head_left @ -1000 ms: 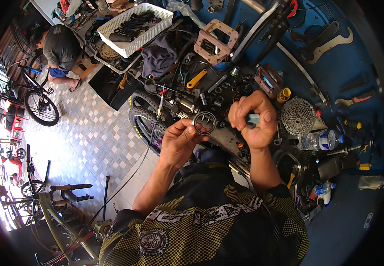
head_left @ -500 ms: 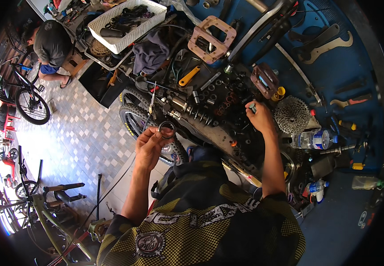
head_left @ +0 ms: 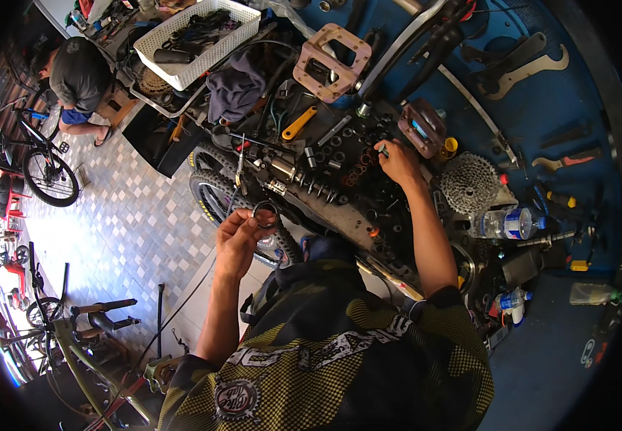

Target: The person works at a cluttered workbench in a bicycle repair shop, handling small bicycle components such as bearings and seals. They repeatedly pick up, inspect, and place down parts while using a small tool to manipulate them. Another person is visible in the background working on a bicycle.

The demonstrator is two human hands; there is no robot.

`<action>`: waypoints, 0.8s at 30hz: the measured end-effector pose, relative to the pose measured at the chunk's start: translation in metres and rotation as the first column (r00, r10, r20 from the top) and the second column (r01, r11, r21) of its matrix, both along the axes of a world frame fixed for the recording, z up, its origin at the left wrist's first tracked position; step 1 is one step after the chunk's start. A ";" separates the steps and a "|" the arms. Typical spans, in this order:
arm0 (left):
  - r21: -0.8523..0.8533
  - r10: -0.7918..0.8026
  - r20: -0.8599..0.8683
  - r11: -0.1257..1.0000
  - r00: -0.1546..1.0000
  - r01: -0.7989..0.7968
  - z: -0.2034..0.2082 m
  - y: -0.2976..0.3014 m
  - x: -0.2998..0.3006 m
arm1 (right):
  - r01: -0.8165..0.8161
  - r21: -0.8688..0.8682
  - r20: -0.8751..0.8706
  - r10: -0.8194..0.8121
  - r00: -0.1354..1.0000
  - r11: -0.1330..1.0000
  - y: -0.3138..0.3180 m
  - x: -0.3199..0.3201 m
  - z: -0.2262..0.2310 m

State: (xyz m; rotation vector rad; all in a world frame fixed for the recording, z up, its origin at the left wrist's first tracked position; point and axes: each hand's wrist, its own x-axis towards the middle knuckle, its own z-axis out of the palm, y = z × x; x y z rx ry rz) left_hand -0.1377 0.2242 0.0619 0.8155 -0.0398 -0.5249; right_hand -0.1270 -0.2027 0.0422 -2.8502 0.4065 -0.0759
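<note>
My left hand [head_left: 235, 243] is closed, pinching a thin dark ring [head_left: 277, 216] between thumb and fingertips. The ring is held up over a knobby bicycle tyre [head_left: 291, 246]. My right hand [head_left: 401, 165] is also closed, with a small grey-green piece [head_left: 383, 150] at its fingertips; its exact kind is too small to make out. That hand is low over the cluttered bench, beside orange rings [head_left: 358, 171] and just left of a brown pedal [head_left: 423, 129]. Left of it lies a coil-spring shock absorber [head_left: 300, 179].
A cassette [head_left: 469, 183] and a plastic bottle [head_left: 506, 224] lie to the right of my right arm. Farther back are a large pedal [head_left: 332, 63], a yellow-handled tool [head_left: 299, 123] and a white basket [head_left: 196, 44] of tools. Another person [head_left: 80, 79] crouches at far left.
My right hand has moved left and slightly away from me across the small parts, still holding the small piece. The left hand keeps the ring, which has tilted a little.
</note>
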 end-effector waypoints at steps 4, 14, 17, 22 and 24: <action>0.027 0.020 0.015 0.999 1.000 -0.020 -0.003 0.003 -0.001 | 0.067 -0.068 -0.141 -0.077 0.987 0.995 -0.016 -0.001 -0.004; 0.023 -0.017 0.006 1.000 1.000 0.017 -0.002 -0.003 0.003 | 0.021 -0.094 -0.140 -0.034 0.990 0.995 0.027 -0.020 -0.010; 0.011 -0.022 0.012 1.000 1.000 0.022 0.004 -0.007 0.005 | -0.045 -0.040 -0.249 0.034 0.968 0.998 0.038 -0.030 -0.012; 0.010 -0.041 0.007 0.999 0.999 0.041 -0.001 -0.009 0.005 | -0.031 -0.025 -0.223 0.024 0.975 0.999 0.043 -0.035 -0.001; 0.005 -0.055 -0.003 0.998 0.998 0.055 0.000 -0.010 0.004 | 0.038 -0.104 -0.225 -0.061 0.973 0.994 0.032 -0.039 -0.016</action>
